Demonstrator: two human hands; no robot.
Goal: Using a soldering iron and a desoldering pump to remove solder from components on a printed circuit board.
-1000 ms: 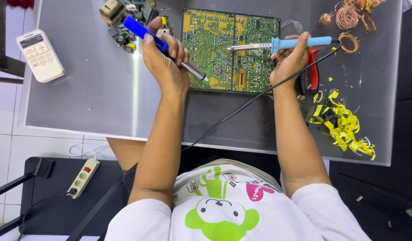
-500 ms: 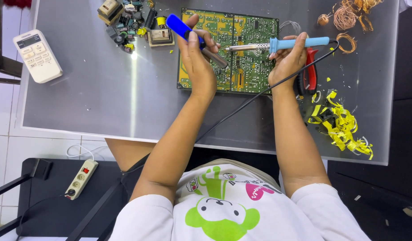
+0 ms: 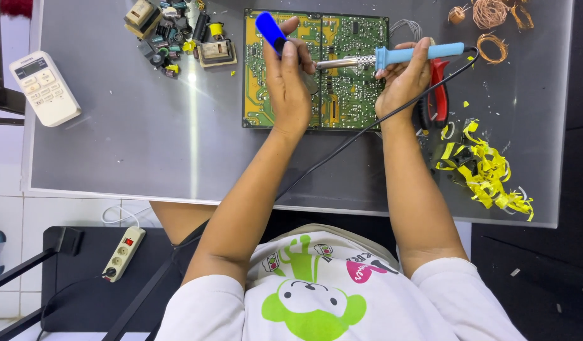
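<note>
The left hand [image 3: 290,85] is closed around a blue-handled tool [image 3: 270,31], its handle pointing toward eleven o'clock and its working end hidden behind the fingers, over the middle of the green circuit board [image 3: 354,38]. The right hand [image 3: 402,79] grips a soldering iron [image 3: 392,58] by its light blue handle; the metal barrel points toward nine o'clock across the board, nearly meeting the left hand. The board lies flat on the grey tabletop [image 3: 146,145]. Red-handled pliers [image 3: 438,95] rest just beside the right hand at three o'clock, with yellow scraps [image 3: 487,167] at four o'clock. Loose electronic components [image 3: 178,35] sit at nine o'clock of the board, a white remote control [image 3: 44,88] beyond them.
</note>
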